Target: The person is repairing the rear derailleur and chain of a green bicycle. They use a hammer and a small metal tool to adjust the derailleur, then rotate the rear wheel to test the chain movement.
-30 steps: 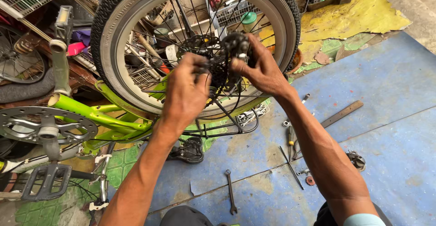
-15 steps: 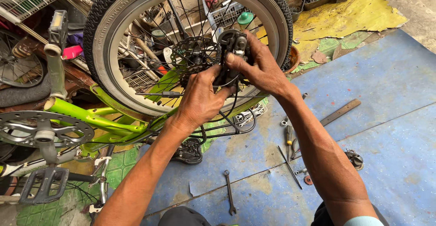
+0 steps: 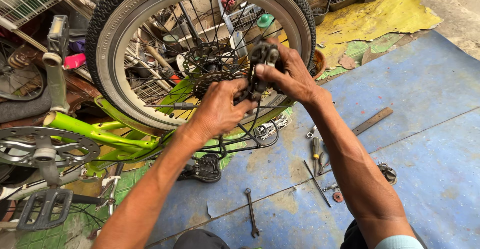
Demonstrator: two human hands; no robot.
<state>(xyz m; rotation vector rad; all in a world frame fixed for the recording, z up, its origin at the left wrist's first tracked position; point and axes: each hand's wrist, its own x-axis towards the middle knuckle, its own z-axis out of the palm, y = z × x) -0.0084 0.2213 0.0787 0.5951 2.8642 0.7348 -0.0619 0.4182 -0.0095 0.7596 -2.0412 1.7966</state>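
Left hand (image 3: 217, 110) shifted lower, gripping derailleur (image 3: 260, 71); right hand (image 3: 287, 74) clamped on it above.

Both hands are working at the hub of an upturned bicycle's rear wheel (image 3: 120, 44); the left hand (image 3: 217, 111) is gripping just below the sprocket cluster (image 3: 210, 79), while the right hand (image 3: 290, 74) is pinching the black rear derailleur (image 3: 262, 59); the lime-green frame (image 3: 95, 131) is lying beneath; a spanner (image 3: 251, 219), a screwdriver (image 3: 315, 149) and a flat metal bar (image 3: 372, 121) are lying on the blue mat (image 3: 425, 94).
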